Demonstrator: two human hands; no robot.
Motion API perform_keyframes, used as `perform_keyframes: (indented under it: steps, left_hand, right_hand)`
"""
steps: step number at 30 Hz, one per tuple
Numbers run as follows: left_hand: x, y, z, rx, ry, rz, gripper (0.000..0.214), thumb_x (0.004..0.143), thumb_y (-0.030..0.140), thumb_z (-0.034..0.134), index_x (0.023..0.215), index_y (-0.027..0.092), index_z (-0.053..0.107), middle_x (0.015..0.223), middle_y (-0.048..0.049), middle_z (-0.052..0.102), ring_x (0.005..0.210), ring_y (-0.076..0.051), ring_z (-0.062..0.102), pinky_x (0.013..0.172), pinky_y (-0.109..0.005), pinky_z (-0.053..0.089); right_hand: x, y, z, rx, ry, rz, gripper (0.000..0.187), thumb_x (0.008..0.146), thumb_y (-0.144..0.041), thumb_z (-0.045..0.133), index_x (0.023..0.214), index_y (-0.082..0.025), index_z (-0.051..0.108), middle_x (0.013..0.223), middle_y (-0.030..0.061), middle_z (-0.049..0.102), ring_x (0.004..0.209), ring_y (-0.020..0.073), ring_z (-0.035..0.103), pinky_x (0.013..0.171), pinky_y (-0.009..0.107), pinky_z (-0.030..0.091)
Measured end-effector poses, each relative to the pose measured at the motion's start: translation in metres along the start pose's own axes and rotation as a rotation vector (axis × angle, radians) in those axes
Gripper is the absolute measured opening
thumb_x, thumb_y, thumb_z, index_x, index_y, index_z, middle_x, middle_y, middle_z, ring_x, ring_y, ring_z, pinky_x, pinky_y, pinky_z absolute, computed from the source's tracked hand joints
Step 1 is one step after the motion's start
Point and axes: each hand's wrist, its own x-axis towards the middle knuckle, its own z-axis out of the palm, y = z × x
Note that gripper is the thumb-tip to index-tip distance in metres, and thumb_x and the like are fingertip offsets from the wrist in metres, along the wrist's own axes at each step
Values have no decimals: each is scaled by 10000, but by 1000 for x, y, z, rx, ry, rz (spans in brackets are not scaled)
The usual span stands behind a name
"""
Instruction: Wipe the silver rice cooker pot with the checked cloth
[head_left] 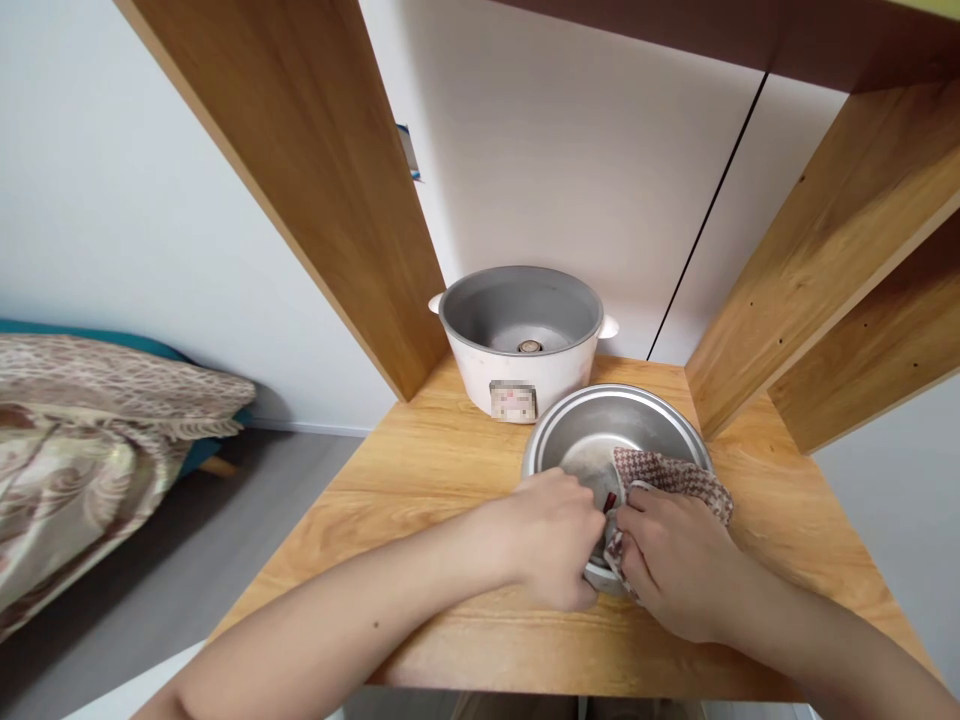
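Note:
A round metal inner pot sits on the wooden shelf in front of a white rice cooker body. My left hand is closed over the pot's near left rim. In my right hand a brown-and-white houndstooth cloth is bunched at the near right side of the pot; part of it drapes over the right rim. Between my hands a small dark red piece shows; I cannot make out what it is. My hands and the cloth hide part of the pot's inside.
The white rice cooker body stands open behind the pot, against the back panel. Wooden uprights flank the shelf, and a dark board runs overhead. To the left, a seat or bed with a patterned cover stands on the grey floor.

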Motion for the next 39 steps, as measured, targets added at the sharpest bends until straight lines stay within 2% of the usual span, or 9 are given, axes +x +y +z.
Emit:
perform_keyframes:
  steps: [8, 16, 19, 25, 31, 39]
  left_hand:
    - [0, 0, 0, -23, 4, -9, 279, 638, 417, 620, 683, 174, 751, 654, -139, 729, 610, -328, 703, 572, -425, 558]
    - [-1, -2, 0, 1, -11, 3, 307, 636, 430, 635, 690, 159, 769, 636, -152, 723, 596, -331, 697, 534, -417, 539]
    - [-1, -2, -1, 9, -14, -1, 321, 639, 440, 634, 706, 161, 778, 641, -152, 726, 606, -325, 700, 553, -418, 548]
    - [0, -1, 0, -9, 4, 10, 296, 631, 430, 643, 683, 166, 765, 641, -148, 726, 599, -324, 699, 560, -419, 554]
    - [-1, -1, 2, -17, 27, 7, 256, 618, 404, 632, 658, 178, 743, 649, -139, 731, 604, -327, 706, 558, -416, 556]
    - [-1, -3, 1, -1, 10, 14, 292, 621, 426, 646, 665, 163, 763, 636, -151, 727, 588, -335, 703, 527, -417, 540]
  right_hand:
    - [0, -14, 17, -3, 110, 57, 215, 933, -223, 407, 873, -191, 611, 919, 82, 643, 854, 239, 574, 728, 373, 379]
    - [2, -2, -1, -12, -8, 18, 278, 966, -277, 382, 873, -194, 630, 904, 78, 659, 807, 236, 603, 700, 372, 377]
    - [1, -1, -3, -17, -15, 19, 276, 966, -282, 388, 864, -196, 629, 895, 73, 656, 782, 232, 605, 682, 373, 373]
    - [0, -9, 11, 5, 89, 34, 213, 939, -240, 412, 857, -198, 605, 905, 76, 642, 844, 239, 585, 719, 372, 385]
    - [1, -15, 23, 11, 181, 57, 175, 909, -213, 431, 840, -198, 591, 869, 71, 628, 807, 232, 559, 692, 371, 363]
    - [0, -5, 6, -1, 41, 14, 272, 964, -268, 367, 876, -203, 615, 911, 73, 652, 817, 234, 585, 701, 372, 363]
